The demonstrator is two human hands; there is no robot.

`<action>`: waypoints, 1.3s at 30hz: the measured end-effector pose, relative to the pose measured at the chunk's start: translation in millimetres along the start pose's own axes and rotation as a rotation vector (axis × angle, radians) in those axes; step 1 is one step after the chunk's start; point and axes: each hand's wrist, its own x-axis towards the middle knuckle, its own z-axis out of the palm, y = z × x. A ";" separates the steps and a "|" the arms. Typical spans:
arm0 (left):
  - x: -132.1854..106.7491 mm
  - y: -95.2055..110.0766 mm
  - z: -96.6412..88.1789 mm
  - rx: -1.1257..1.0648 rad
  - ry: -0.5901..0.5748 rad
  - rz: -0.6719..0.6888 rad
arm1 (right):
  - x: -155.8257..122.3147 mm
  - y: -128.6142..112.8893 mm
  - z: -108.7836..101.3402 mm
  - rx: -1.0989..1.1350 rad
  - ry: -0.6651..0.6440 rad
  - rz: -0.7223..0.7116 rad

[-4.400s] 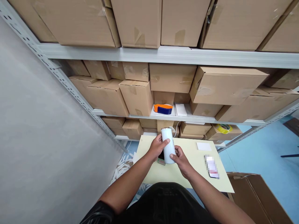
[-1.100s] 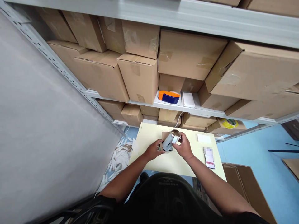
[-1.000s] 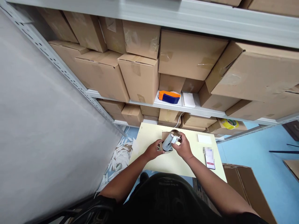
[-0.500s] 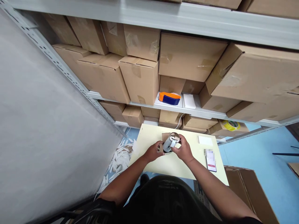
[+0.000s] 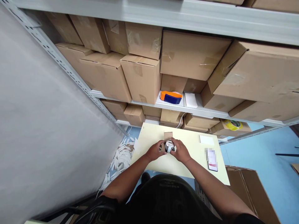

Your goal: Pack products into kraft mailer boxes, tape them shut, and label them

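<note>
Over the pale yellow table [image 5: 154,161], a small brown cardboard box [image 5: 168,135] has a flap standing up at its far side. My left hand [image 5: 154,151] grips the box's left side, fingers curled round the edge. A silver cylinder [image 5: 169,143] with a shiny round top and a white strip down its near side sits mostly inside the box. Its lower part is hidden. My right hand [image 5: 181,151] is closed around the right side, fingers against the cylinder's top. What exactly the cylinder is, I cannot make out.
A phone [image 5: 212,160] and a white stack of cards [image 5: 206,140] lie on the table's right. Behind it, shelves hold cardboard boxes [image 5: 140,77], an orange-and-blue tape dispenser [image 5: 171,97] and yellow tape [image 5: 233,124]. White paper scraps [image 5: 121,155] cover the floor at left; a large carton [image 5: 249,189] stands right.
The silver cylinder has gone from leaning and sticking well out of the small box to upright and much deeper in it. My right hand has moved left and down with it.
</note>
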 end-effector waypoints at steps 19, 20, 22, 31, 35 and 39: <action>-1.1 16.3 8.0 0.195 0.014 0.172 | -2.9 3.4 0.8 -0.005 -0.083 0.021; -0.6 16.4 8.7 0.198 0.018 0.176 | -3.4 2.8 -2.0 0.009 -0.099 -0.006; 0.3 16.0 9.3 0.206 0.023 0.189 | -4.6 1.2 -6.9 0.027 -0.124 -0.047; -1.3 16.4 13.6 0.144 -0.002 0.177 | -3.9 -2.4 -6.5 -0.088 -0.065 0.073; -2.9 18.5 15.5 0.104 -0.012 0.132 | -4.5 2.7 -0.8 -0.116 0.002 0.106; -4.0 17.9 14.9 0.121 -0.001 0.098 | -7.4 5.7 6.4 -0.114 -0.012 0.032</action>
